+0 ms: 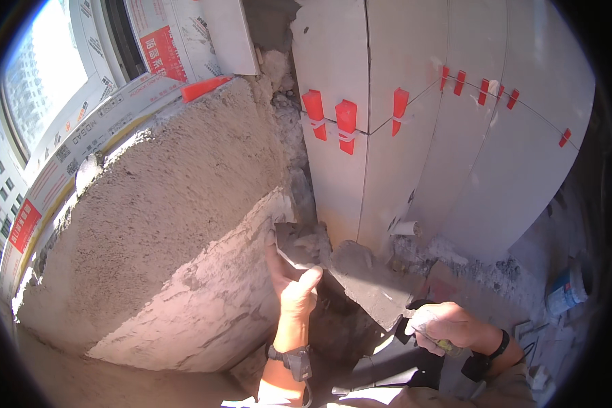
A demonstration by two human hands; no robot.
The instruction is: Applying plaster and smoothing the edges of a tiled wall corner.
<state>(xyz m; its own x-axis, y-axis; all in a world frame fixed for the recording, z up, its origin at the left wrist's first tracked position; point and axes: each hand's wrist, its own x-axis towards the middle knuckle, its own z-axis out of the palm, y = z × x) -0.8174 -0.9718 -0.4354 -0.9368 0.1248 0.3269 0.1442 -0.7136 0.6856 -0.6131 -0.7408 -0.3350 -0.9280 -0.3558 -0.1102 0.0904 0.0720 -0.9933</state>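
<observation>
My left hand (294, 291) is closed on a small grey tile piece (299, 243), thumb on its near face, beside the rough wall corner. Grey mortar appears smeared over that piece. My right hand (450, 324) is wrapped round the handle of a trowel (374, 289), whose broad grey blade points up and left toward the tile piece. Wet-looking mortar lies at the blade's far end, close to the piece; whether the two touch I cannot tell. Wristbands show on both forearms.
Rough cement wall (183, 177) rises on the left below a film-covered window frame (81, 139). Tall pale tiles (404, 177) stand at the right, with red levelling wedges (347, 126) along their joint. A short white pipe (406, 229) sticks out low; a bucket (568, 292) is far right.
</observation>
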